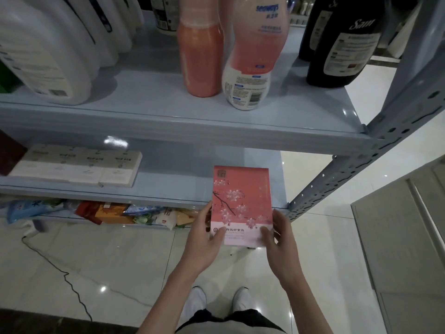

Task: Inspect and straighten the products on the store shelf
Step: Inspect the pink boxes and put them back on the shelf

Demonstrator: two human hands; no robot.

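Observation:
A flat pink box with blossom branches printed on it is held upright in front of the middle shelf, near its right end. My left hand grips its lower left corner, thumb across the front. My right hand grips its lower right corner the same way. On the top shelf stand two pink bottles, white jugs at the left and dark bottles at the right.
A row of white boxes lies on the middle shelf at the left, beside a dark red box. Colourful packets fill the bottom shelf. A perforated metal upright frames the right side. A black cable runs over the tiled floor.

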